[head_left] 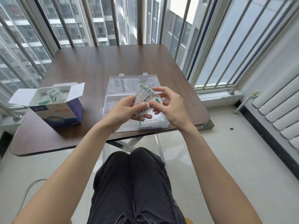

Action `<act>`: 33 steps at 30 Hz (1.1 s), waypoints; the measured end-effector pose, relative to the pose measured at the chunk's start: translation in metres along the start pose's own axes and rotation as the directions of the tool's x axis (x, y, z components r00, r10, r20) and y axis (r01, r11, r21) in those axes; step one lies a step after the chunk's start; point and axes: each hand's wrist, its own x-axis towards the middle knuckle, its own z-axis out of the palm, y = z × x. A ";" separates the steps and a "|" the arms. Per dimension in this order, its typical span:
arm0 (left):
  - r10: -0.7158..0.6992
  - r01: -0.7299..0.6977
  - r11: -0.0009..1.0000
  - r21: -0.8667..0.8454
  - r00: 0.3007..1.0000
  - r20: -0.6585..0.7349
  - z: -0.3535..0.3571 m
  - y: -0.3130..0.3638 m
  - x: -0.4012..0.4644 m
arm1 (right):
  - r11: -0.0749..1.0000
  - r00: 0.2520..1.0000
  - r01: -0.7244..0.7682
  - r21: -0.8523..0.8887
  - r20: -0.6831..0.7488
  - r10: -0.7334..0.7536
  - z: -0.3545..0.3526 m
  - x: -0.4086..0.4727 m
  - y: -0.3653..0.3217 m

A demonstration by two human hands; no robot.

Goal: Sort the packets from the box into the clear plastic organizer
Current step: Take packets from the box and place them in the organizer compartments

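Here we are sitting with our knees in dark trousers (134,183) nearest to us, just under the near edge of the brown table (90,65). Above that edge our left hand (123,110) is gripping a fanned bunch of packets (144,97), fingers curled beneath and thumb pressing on top. Our right hand (169,105) is pinching the lower packet of that bunch between thumb and forefinger, the other fingers spreading loosely. Both hands are hovering over the clear plastic organizer (111,101), which is lying open near the table's front edge, its lid (126,84) folded back flat on the far side. One packet (150,122) is already lying in the organizer's near compartment. To the left, well apart from the organizer, the box (56,109) is standing with its flaps open and more packets showing inside. Beyond the table, railing bars (140,21) are standing before tall buildings.
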 end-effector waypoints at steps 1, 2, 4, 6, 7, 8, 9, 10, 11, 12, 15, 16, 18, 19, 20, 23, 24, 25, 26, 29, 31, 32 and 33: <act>0.003 -0.003 1.000 0.015 1.000 0.006 0.000 0.001 -0.001 | 1.000 1.000 0.012 -0.006 0.005 -0.012 -0.001 0.000 0.001; 0.002 -0.002 1.000 0.024 1.000 0.008 0.000 0.002 -0.001 | 1.000 1.000 0.023 -0.016 0.010 -0.023 -0.001 0.001 0.001; -0.013 0.013 1.000 0.015 1.000 -0.003 0.000 0.005 -0.003 | 0.999 0.999 0.041 -0.030 0.012 -0.041 -0.001 0.001 0.000; -0.017 0.017 0.999 0.027 1.000 -0.025 -0.001 0.005 -0.002 | 0.999 0.999 0.049 -0.020 0.009 -0.049 -0.002 0.002 -0.001; -0.009 0.011 0.998 0.059 0.999 -0.034 -0.002 0.004 -0.001 | 0.998 0.999 0.052 -0.018 0.009 -0.052 -0.002 0.003 -0.001; -0.001 0.004 0.996 0.091 0.999 -0.037 -0.002 0.003 -0.001 | 0.998 0.998 0.057 -0.017 0.009 -0.057 -0.002 0.003 -0.001; 0.007 -0.003 0.994 0.114 0.999 -0.040 -0.003 0.001 0.000 | 0.998 0.998 0.063 -0.013 0.008 -0.063 -0.002 0.003 -0.001; 0.013 -0.007 0.992 0.127 0.999 -0.048 -0.003 0.000 0.001 | 0.998 0.998 0.067 -0.007 0.005 -0.067 -0.002 0.003 0.000; 0.021 -0.013 0.991 0.133 0.998 -0.063 -0.004 -0.002 0.002 | 0.998 0.998 0.067 0.003 -0.001 -0.067 -0.002 0.002 0.002; 0.030 -0.018 0.991 0.134 0.996 -0.084 -0.005 -0.003 0.003 | 0.998 0.998 0.061 0.021 -0.010 -0.061 -0.002 0.002 0.003; 0.051 -0.030 0.992 0.125 0.984 -0.168 -0.009 -0.007 0.006 | 0.997 0.999 0.035 0.062 -0.031 -0.033 -0.006 0.001 0.006; 0.059 -0.037 0.992 0.120 0.981 -0.186 -0.010 -0.007 0.006 | 0.998 0.999 0.028 0.062 -0.032 -0.026 -0.008 0.001 0.007; 0.088 -0.067 0.992 0.105 0.973 -0.215 -0.012 -0.007 0.006 | 0.999 1.000 0.010 0.046 -0.029 -0.009 -0.012 0.000 0.008; 0.111 -0.088 0.990 0.107 0.965 -0.237 -0.013 -0.007 0.006 | 1.000 1.000 -0.005 0.014 -0.030 0.005 -0.013 0.000 0.010; 0.139 -0.108 0.986 0.128 0.955 -0.263 -0.016 -0.007 0.006 | 0.999 0.999 -0.024 -0.049 -0.033 0.022 -0.014 0.000 0.012; 0.194 -0.130 0.967 0.217 0.933 -0.304 -0.021 -0.008 0.004 | 0.929 0.998 -0.068 -0.363 -0.034 0.059 -0.014 -0.002 0.017; 0.190 -0.123 0.966 0.226 0.933 -0.306 -0.023 -0.009 0.003 | 0.889 0.998 -0.069 -0.453 -0.031 0.062 -0.012 -0.004 0.016; 0.181 -0.115 0.968 0.222 0.935 -0.304 -0.023 -0.009 0.004 | 0.847 0.998 -0.064 -0.528 -0.024 0.060 -0.010 -0.006 0.013; 0.170 -0.107 0.971 0.214 0.939 -0.298 -0.022 -0.010 0.003 | 0.808 0.998 -0.055 -0.587 -0.014 0.058 -0.007 -0.008 0.011; 0.166 -0.102 0.967 0.234 0.947 -0.275 -0.018 -0.009 0.003 | 0.714 0.999 -0.021 -0.700 0.013 0.043 0.003 -0.010 0.007; 0.192 -0.112 0.950 0.291 0.946 -0.262 -0.015 -0.012 0.003 | 0.652 0.999 0.007 -0.758 0.027 0.020 0.006 -0.011 0.009; 0.214 -0.122 0.934 0.336 0.944 -0.252 -0.014 -0.013 0.003 | 0.623 0.999 0.029 -0.782 0.039 0.002 0.006 -0.011 0.010; 0.240 -0.134 0.912 0.387 0.940 -0.242 -0.013 -0.014 0.003 | 0.601 0.998 0.051 -0.798 0.055 -0.011 0.005 -0.012 0.011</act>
